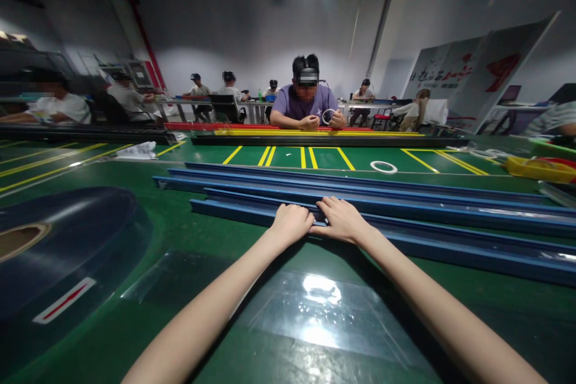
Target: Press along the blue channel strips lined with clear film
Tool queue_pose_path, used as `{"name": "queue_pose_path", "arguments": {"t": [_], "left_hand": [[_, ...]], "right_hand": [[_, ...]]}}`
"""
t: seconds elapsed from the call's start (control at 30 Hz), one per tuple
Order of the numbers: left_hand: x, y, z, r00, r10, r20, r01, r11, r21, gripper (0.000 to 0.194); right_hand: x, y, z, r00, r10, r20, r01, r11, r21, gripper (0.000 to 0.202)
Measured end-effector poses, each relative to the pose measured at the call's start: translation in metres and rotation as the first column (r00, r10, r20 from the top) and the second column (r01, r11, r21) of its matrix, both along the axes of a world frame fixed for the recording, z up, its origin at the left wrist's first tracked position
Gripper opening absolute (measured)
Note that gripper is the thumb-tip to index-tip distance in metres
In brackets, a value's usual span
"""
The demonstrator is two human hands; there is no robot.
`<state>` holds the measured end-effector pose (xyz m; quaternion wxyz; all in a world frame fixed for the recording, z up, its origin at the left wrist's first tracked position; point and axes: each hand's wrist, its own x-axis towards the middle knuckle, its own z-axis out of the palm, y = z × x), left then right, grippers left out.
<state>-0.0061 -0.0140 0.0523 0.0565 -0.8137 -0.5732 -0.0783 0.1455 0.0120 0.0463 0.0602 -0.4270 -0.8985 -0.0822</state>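
Observation:
Both hands are at the nearest blue channel [432, 239], which lies lengthwise across the green table. My left hand [292, 222] has its fingers curled over the channel, gripping its edge. Close on its right, my right hand [341, 219] wraps round the same channel, thumb toward the near side and fingers over the top. A small pale spot shows between the fingertips, too small to make out. Behind the hands, more blue channels [252, 184] run parallel. A clear plastic sheet [288, 312] lies under my forearms.
A large dark roll [90, 216] with a cardboard core lies at the left. Beyond the channels are a white ring [383, 167], yellow tape lines and black rails [315, 141]. A yellow tray [535, 169] stands at the right. A person in purple [288, 105] sits opposite, holding a ring.

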Motion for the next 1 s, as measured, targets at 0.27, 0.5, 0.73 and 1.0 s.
{"name": "queue_pose_path", "arguments": {"t": [0.27, 0.5, 0.73, 1.0], "left_hand": [[-0.029, 0.001, -0.013, 0.996, 0.089, 0.015, -0.089, 0.995, 0.036, 0.041], [-0.023, -0.01, -0.017, 0.996, 0.085, 0.018, -0.086, 0.994, 0.067, 0.04], [-0.019, -0.029, -0.013, 0.997, 0.07, 0.037, -0.071, 0.997, 0.012, 0.043], [-0.019, -0.044, -0.006, 0.998, 0.004, 0.055, 0.0, 0.998, -0.064, 0.044]], "right_hand": [[-0.004, 0.0, 0.002, 1.0, 0.008, 0.005, -0.008, 1.0, -0.009, 0.06], [0.002, -0.006, 0.003, 0.998, 0.059, 0.031, -0.06, 0.998, 0.013, 0.061], [0.013, -0.02, -0.001, 0.994, 0.11, 0.009, -0.11, 0.993, 0.051, 0.059], [0.024, -0.038, 0.001, 0.992, 0.128, 0.012, -0.129, 0.99, 0.059, 0.054]]}}
